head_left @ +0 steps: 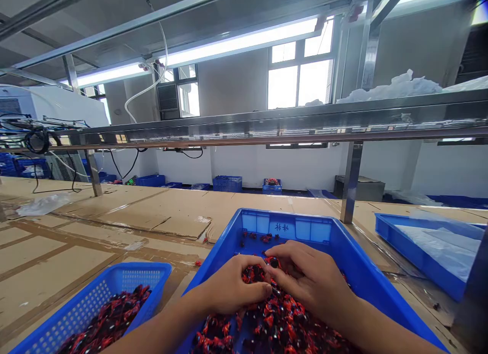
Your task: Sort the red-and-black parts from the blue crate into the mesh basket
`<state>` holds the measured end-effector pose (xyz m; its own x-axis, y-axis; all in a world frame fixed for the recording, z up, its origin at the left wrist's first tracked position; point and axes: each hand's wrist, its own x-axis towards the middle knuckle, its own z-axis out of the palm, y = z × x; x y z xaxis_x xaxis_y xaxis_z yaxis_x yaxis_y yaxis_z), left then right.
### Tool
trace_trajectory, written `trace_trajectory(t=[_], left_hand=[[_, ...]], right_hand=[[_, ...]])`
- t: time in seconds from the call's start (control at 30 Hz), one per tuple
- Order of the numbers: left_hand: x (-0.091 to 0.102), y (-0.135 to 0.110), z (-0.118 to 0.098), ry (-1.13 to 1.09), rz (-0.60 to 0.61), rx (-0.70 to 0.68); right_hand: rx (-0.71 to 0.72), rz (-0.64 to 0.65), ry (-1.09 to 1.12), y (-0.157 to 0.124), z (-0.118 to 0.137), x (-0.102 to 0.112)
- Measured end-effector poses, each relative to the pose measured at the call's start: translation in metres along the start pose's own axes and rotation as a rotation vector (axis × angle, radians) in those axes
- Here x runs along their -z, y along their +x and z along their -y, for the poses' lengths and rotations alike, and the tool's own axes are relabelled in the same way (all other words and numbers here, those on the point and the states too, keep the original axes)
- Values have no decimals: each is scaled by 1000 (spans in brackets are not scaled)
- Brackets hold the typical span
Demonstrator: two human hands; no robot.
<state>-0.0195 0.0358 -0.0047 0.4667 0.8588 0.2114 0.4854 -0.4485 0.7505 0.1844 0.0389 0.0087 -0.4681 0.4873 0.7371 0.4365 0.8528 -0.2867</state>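
Note:
Both my hands are down inside a large blue plastic bin (343,242) in front of me, on a heap of small red-and-black pieces (274,321). My left hand (232,288) has its fingers curled round some of the pieces. My right hand (308,277) lies beside it, touching it, with fingers bent and pinching into the same heap. A few loose pieces (263,237) lie at the bin's far end.
A blue mesh basket (95,298) at the lower left holds more red-and-black pieces. A blue tray (419,247) with clear plastic bags stands at the right. The bench is covered in cardboard (114,216). A metal shelf rail (267,127) and post (351,181) cross ahead.

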Motion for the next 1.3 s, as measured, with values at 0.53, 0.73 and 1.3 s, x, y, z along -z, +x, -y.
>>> trace_trajectory(t=[0.53,0.73,1.3], left_hand=[[11,7,10,-900,158,182],[15,8,19,-1120,171,194],[8,6,8,-935,143,198]], right_hand=[[-1073,287,1294,4,-18,-14],[-826,299,875,-2,-8,-45],[-303,300,90,-5,5,-42]])
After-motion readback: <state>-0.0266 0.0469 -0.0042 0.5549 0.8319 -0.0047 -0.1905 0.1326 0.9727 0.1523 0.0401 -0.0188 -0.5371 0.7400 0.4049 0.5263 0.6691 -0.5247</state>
